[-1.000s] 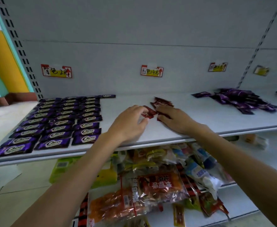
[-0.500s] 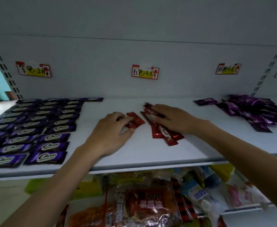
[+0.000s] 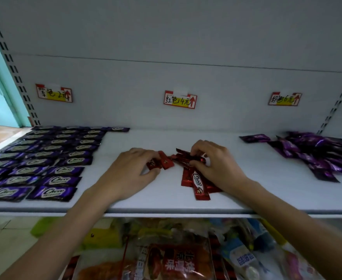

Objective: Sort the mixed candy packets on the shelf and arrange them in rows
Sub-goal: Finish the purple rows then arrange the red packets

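Three handwritten price tags (image 3: 180, 99) hang on the grey back panel (image 3: 166, 37); bagged snacks (image 3: 178, 261) lie jumbled below

On the white shelf (image 3: 267, 188), the left hand (image 3: 133, 172) grips small red packets (image 3: 164, 162) while the right hand (image 3: 216, 166) pinches the far end of the red packet pile (image 3: 198, 184) just beside them, with purple packet rows (image 3: 44, 158) at left and a loose purple heap (image 3: 317, 154) at right
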